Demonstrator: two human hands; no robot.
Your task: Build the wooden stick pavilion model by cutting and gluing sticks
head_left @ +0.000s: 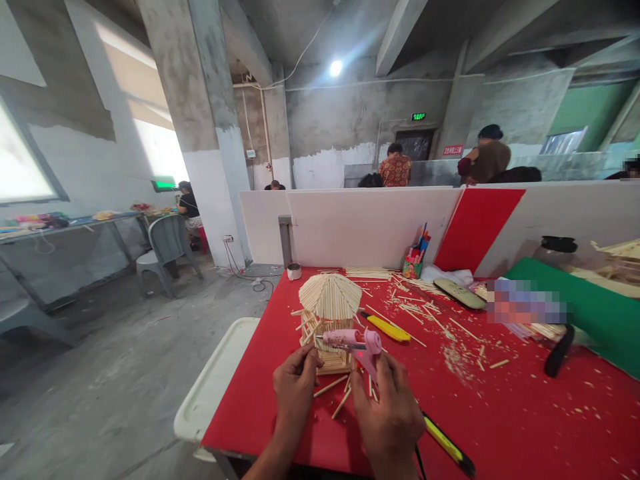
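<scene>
Two bare hands were up at the near side of the stick model, which was the landmark: a small house of thin round wooden sticks, standing on the red tabletop. Roof was a faceted cone, sticks fanned down from the peak; walls were ribbed, stacked sticks, with a few ends poking out at the left. Right hand was closed round the grip of a pink plastic glue gun, smooth body, metal nozzle aimed left across the front of the model. Couldn't tell if the nozzle touched wood. Left hand sat just left of the nozzle, fingers curled, thumb close in, narrow gap; couldn't tell whether it gripped anything. Loose sticks lay in front of the model, more in a pale bundle behind it. Just right of the model: a yellow cutter, flat slim plastic. Second cutter, yellow and black, was nearer the person, right of the model. Further right of it, stick offcuts and fine wood chips were scattered rough over the red. Behind and right: a printed pencil cup full of pens, plus an olive rounded oblong case. Behind and left: a squat roll, probably tape. Far right: a flat green sheet. Beyond the model, a smooth white partition ran across, bare rough concrete behind it.
</scene>
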